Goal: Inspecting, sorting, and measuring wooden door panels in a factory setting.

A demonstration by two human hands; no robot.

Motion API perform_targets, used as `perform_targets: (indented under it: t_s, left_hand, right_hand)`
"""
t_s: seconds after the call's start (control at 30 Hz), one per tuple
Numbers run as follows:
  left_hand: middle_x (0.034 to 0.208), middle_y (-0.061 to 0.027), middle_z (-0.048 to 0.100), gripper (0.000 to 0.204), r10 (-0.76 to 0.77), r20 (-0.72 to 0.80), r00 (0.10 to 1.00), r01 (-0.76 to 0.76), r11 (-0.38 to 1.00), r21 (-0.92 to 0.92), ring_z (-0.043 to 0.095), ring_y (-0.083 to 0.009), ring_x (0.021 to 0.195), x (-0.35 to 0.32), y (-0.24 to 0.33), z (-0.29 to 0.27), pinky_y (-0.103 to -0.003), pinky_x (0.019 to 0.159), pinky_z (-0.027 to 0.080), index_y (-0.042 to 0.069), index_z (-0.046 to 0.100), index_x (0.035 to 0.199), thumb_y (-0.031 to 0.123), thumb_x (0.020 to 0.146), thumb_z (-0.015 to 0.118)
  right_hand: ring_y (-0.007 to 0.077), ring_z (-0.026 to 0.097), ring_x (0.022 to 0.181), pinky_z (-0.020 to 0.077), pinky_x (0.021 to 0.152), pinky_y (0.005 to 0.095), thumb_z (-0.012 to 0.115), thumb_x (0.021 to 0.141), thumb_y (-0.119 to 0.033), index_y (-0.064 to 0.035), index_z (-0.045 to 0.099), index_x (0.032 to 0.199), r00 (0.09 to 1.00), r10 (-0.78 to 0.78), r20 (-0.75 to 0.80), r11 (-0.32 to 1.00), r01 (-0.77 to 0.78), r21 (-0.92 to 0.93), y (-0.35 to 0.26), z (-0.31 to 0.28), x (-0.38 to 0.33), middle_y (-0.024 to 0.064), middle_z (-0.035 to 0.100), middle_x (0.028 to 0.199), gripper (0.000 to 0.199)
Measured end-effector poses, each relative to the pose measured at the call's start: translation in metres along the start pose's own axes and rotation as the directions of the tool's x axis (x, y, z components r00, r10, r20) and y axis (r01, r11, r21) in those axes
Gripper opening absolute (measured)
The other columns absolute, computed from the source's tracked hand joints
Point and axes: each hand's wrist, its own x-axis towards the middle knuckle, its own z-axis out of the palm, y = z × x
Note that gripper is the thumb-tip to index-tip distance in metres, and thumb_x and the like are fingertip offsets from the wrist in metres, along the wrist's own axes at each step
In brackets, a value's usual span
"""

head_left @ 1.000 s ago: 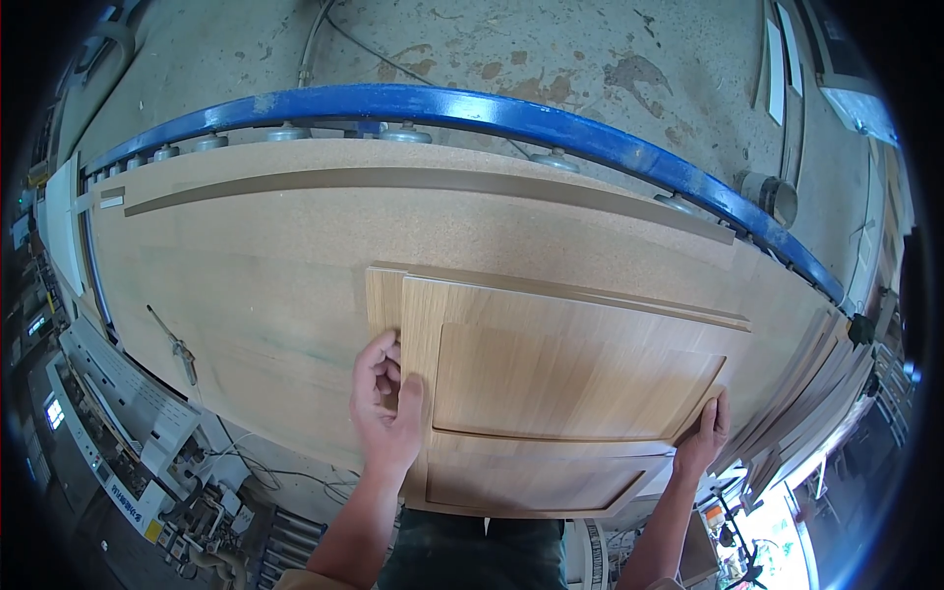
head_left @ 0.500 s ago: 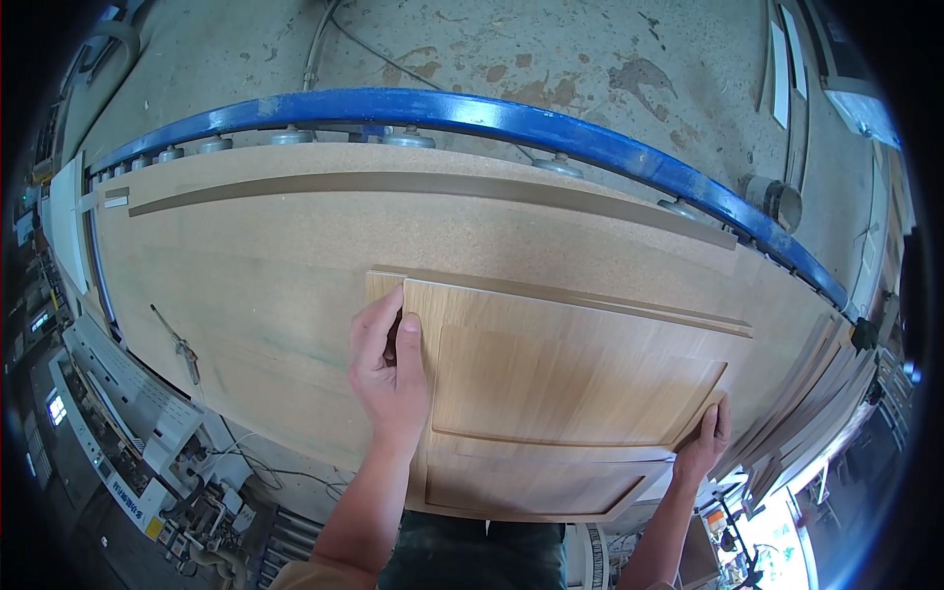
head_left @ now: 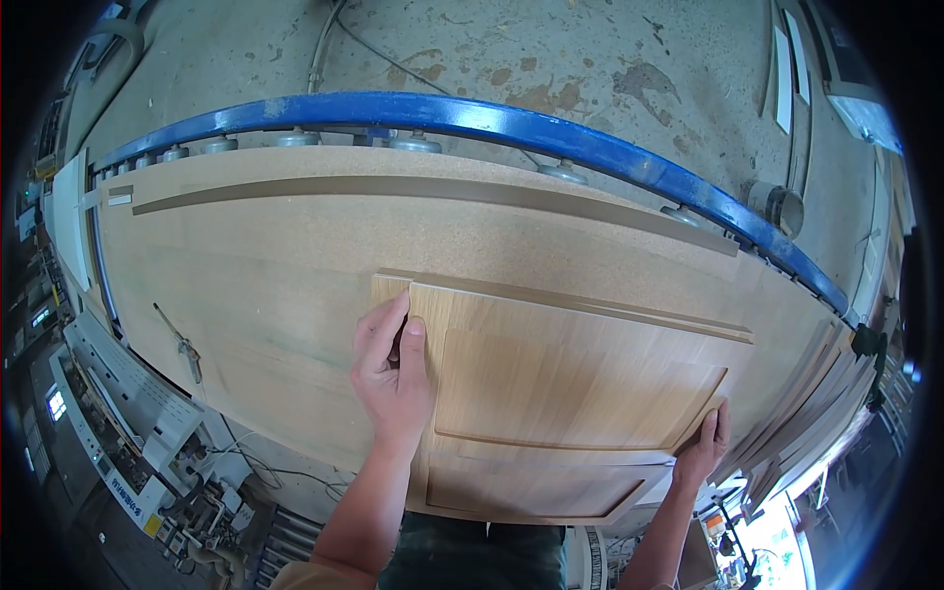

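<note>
We see a wood-grain cabinet door (head_left: 580,388) with a recessed centre, lying near the person's body over the near side of a broad tan board (head_left: 265,295). The left hand (head_left: 393,379) pinches the door's left edge, its thumb on the face and its curled fingers at the side. The right hand (head_left: 702,454) grips the opposite edge toward the near right corner, thumb and fingers close together. Beneath the door, we see a matching panel (head_left: 390,285) jutting out at the far left corner and along the far edge. Nearer the dark trousers (head_left: 482,551) sits a second recess (head_left: 536,490); we cannot tell for sure whether it belongs to the same door. On the board to the left, well apart from the hands, we find a slim-nozzled air gun (head_left: 187,352), while a long brown strip (head_left: 433,185) runs near the far edge. Past that edge, we see a blue rail (head_left: 462,110) with grey rollers (head_left: 415,144) along it, then a stained concrete floor (head_left: 551,49). To the right, we see layered sheets (head_left: 796,393); at lower left, a pale machine (head_left: 138,418).
</note>
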Motion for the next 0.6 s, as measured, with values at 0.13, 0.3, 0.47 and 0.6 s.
perform_targets:
  t_s: [0.13, 0.3, 0.47, 0.6]
  left_hand:
    - [0.122, -0.0113, 0.063, 0.031, -0.010, 0.000, 1.000, 0.010, 1.000, -0.018, 0.060, -0.0155, 0.110, 0.000, -0.001, 0.000, -0.027, 0.095, 0.047, 0.000, 0.069, 0.131, 0.005, 0.100, 0.066]
    - [0.123, -0.0111, 0.063, 0.031, -0.025, -0.013, 1.000, 0.024, 0.999, -0.046, 0.060, -0.0158, 0.110, -0.002, -0.002, 0.001, -0.027, 0.096, 0.047, -0.001, 0.068, 0.131, 0.006, 0.101, 0.065]
    - [0.119, -0.0133, 0.064, 0.027, 0.074, -0.084, 0.994, -0.078, 0.996, -0.045, 0.062, -0.0168, 0.102, -0.005, -0.007, 0.015, -0.027, 0.083, 0.051, -0.001, 0.071, 0.126, 0.002, 0.099, 0.065]
    - [0.120, -0.0146, 0.063, 0.027, -0.002, -0.087, 0.996, 0.007, 0.998, 0.061, 0.062, -0.0209, 0.106, -0.007, -0.009, 0.013, -0.031, 0.090, 0.051, -0.006, 0.068, 0.124, 0.000, 0.100, 0.060]
  right_hand:
    - [0.0172, 0.059, 0.125, 0.0427, 0.111, 0.0325, 0.064, 0.104, -0.020, 0.0024, 0.057, 0.144, 1.000, -0.009, 0.000, 1.000, 0.009, 0.004, -0.001, 0.001, 0.000, 0.0109, 0.065, 0.139, 0.046]
    - [0.0169, 0.059, 0.125, 0.0427, 0.111, 0.0329, 0.064, 0.104, -0.020, 0.0024, 0.058, 0.143, 1.000, -0.009, 0.010, 1.000, 0.009, 0.010, -0.001, 0.002, -0.002, 0.0103, 0.065, 0.139, 0.045]
    - [0.0172, 0.059, 0.121, 0.0430, 0.108, 0.0327, 0.062, 0.105, -0.017, 0.0040, 0.059, 0.140, 1.000, -0.006, 0.003, 0.996, 0.006, 0.091, -0.004, 0.000, -0.004, 0.0098, 0.065, 0.133, 0.041]
    - [0.0190, 0.060, 0.119, 0.0454, 0.106, 0.0327, 0.061, 0.104, -0.012, 0.0051, 0.059, 0.138, 0.999, -0.007, 0.033, 1.000, 0.007, -0.021, 0.003, -0.008, -0.002, 0.0118, 0.064, 0.133, 0.039]
